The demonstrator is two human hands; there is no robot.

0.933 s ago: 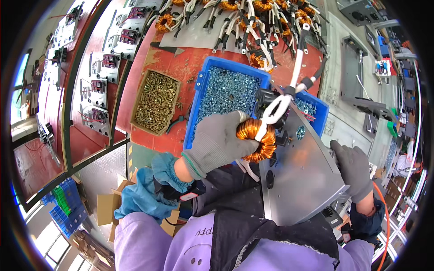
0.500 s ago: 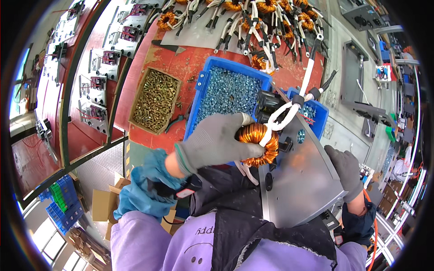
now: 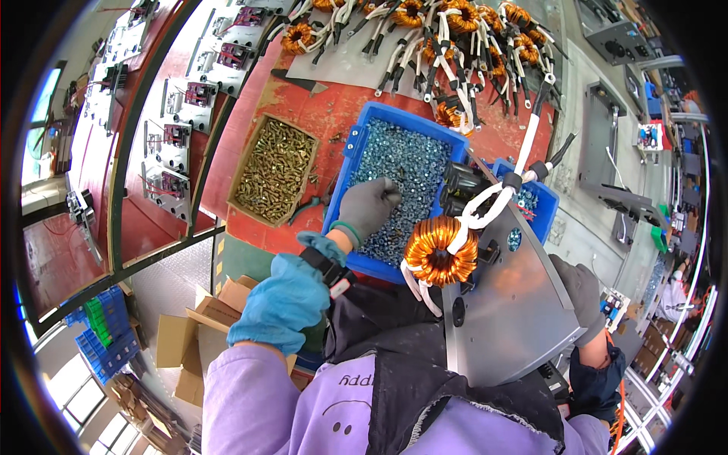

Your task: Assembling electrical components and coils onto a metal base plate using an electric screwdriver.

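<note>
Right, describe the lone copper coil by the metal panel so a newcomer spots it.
Start at the grey metal panel beside the right hand. By its left edge is the copper coil with white leads. The similar coils lie heaped beyond the blue bin; this one sits alone.

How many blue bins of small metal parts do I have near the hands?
2. The large bin is under the left hand; the small bin is to its right, beyond the panel, which partly hides it. Others may be hidden.
</note>
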